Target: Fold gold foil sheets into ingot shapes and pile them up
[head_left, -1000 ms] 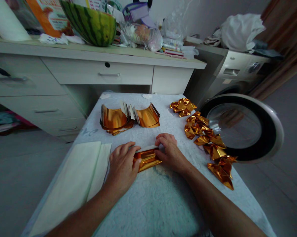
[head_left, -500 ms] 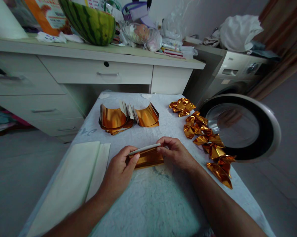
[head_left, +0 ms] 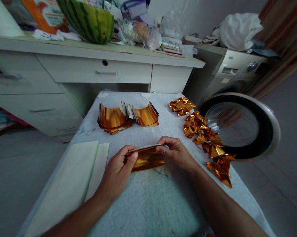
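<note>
A sheet of gold foil paper [head_left: 148,160] with a pale folded edge along its top is held between my two hands, just above the cloth-covered table. My left hand [head_left: 119,171] pinches its left end, thumb on the gold face. At the upper right corner, the thumb and fingers of my right hand [head_left: 174,153] are closed on it. Beyond my hands lie two stacks of curved gold foil paper, a left stack [head_left: 112,117] and a right stack [head_left: 147,116], with pale edges turned up.
Several folded gold foil pieces [head_left: 196,123] line the table's right side. Pale folded paper [head_left: 67,184] lies at the left. A washing machine with its door [head_left: 268,128] open stands close on the right. Behind is a white desk [head_left: 128,74] bearing a cut watermelon [head_left: 89,23].
The foil paper has tilted so more of its gold face shows. My left thumb has shifted slightly up and left. My right hand keeps its pinch.
</note>
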Available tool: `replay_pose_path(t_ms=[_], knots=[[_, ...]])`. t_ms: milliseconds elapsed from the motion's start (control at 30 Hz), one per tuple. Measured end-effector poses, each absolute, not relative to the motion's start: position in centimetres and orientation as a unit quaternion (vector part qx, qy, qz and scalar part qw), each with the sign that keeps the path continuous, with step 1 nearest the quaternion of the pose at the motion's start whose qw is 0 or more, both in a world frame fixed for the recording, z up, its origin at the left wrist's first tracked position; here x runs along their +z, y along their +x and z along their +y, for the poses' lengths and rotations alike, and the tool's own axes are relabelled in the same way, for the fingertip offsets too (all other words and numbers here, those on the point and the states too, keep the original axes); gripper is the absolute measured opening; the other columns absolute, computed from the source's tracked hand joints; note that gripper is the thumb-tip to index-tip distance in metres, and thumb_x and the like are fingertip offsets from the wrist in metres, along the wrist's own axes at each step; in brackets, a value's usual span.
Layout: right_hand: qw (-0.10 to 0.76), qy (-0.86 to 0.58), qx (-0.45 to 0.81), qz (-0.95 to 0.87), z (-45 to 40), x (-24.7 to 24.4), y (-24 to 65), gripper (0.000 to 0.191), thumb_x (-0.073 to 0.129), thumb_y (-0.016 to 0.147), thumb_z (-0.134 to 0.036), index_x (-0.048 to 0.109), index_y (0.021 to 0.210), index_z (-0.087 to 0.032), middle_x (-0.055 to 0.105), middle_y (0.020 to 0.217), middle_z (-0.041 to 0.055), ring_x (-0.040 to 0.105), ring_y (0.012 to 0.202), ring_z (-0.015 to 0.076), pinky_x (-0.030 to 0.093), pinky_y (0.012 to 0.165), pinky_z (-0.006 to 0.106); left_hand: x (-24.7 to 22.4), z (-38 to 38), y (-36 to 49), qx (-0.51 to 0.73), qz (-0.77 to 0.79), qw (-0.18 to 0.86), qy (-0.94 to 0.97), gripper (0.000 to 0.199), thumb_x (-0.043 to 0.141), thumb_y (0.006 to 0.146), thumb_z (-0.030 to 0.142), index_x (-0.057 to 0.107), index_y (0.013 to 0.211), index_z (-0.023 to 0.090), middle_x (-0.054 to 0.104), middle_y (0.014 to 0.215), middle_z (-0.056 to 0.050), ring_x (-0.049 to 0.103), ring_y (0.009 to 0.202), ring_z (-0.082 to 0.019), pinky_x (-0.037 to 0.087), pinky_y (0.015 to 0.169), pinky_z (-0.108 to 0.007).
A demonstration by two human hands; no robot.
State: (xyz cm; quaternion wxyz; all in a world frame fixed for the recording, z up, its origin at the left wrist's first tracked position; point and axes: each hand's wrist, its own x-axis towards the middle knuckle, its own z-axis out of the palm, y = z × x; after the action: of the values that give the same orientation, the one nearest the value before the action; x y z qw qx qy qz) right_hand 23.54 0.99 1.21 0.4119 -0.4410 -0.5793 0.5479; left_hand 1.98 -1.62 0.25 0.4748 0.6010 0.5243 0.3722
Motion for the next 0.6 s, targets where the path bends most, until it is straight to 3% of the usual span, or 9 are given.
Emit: replay_pose_path(t_ms=[600], knots=[[0.408,-0.448,0.501,-0.618,0.6,2.12,23.71,0.024,0.067,0.081,-0.042,0.067,0.075,-0.018,0.06,0.073,-0.0001,0.054,0.073,0.0144,0.039,0.07,0.028,0.24,-1.68,1.94,0.373,0.536,0.461,0.601,0.025,0.05,0.093,0.044,0.057,0.089,0.021,0.058,0.071,0.004,0.054,0.066,-0.014,0.04,0.061,-0.025]])
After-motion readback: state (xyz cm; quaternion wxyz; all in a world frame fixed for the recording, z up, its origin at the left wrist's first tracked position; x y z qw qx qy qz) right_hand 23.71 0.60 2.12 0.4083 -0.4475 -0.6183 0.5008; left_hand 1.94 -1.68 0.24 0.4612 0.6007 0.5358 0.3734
